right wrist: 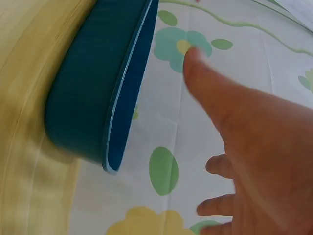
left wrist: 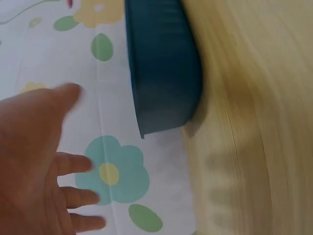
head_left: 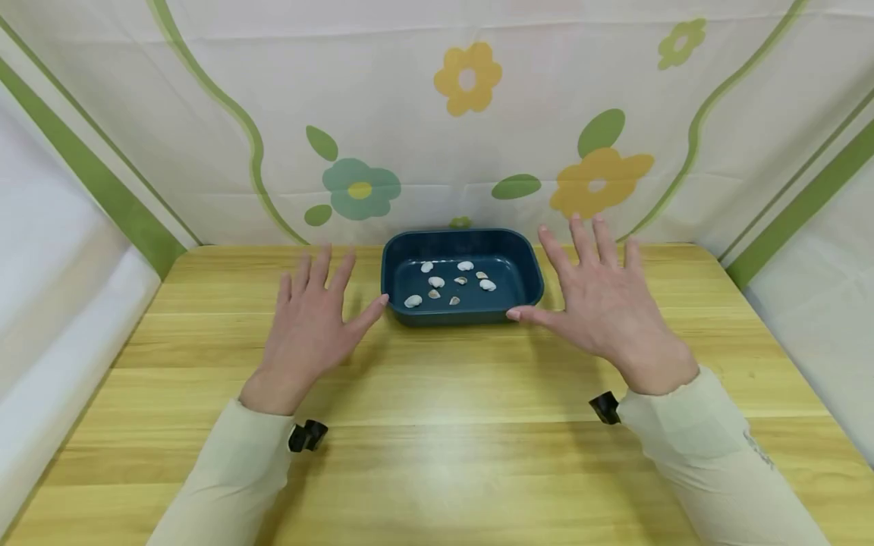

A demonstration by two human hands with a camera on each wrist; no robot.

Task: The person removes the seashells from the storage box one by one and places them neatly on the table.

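Observation:
A dark teal rectangular tray (head_left: 451,317) stands at the back of the wooden table, with several small white and brownish seashells (head_left: 436,282) scattered over its bottom. My left hand (head_left: 307,326) is spread beside the tray's left end, its thumb tip overlapping the rim in the head view. On the other side, my right hand (head_left: 608,311) is spread too, thumb pointing at the tray's front right corner. Both wrist views show gaps between the fingers and the tray wall (left wrist: 166,73). Neither hand holds anything.
Behind the tray hangs a white curtain (head_left: 423,114) printed with flowers and leaves, right at the back edge of the table (head_left: 437,425). White cloth panels (head_left: 61,303) flank the table. A small black camera mount (head_left: 309,436) sits at each wrist.

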